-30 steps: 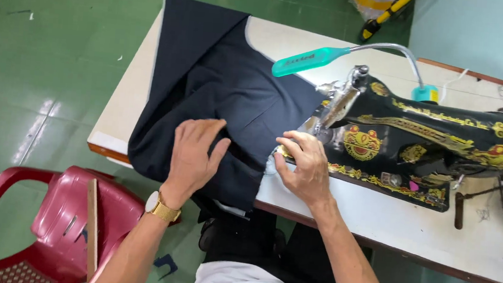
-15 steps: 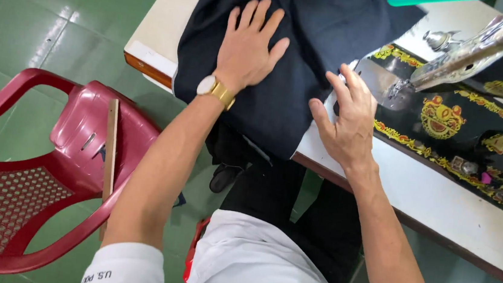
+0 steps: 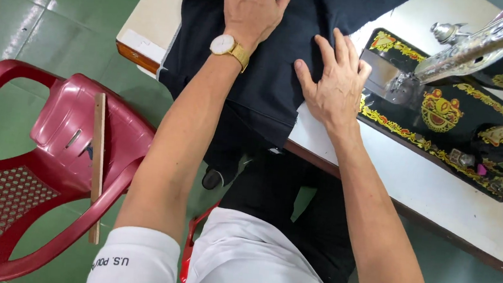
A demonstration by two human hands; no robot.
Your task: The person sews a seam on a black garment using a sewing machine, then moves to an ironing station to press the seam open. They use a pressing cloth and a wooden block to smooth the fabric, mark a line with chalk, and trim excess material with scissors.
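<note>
Dark navy cloth [image 3: 282,71] under left hand [image 3: 252,5] and right hand [image 3: 332,85], fingers spread flat.

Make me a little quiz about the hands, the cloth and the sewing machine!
1. True or false: both hands lie flat on the dark cloth.
2. Which wrist wears the gold watch? A) left B) right
3. What lies across the red plastic chair?

Key:
1. True: the left hand and the right hand both press on it, beside the black sewing machine.
2. A
3. A wooden ruler.
</note>
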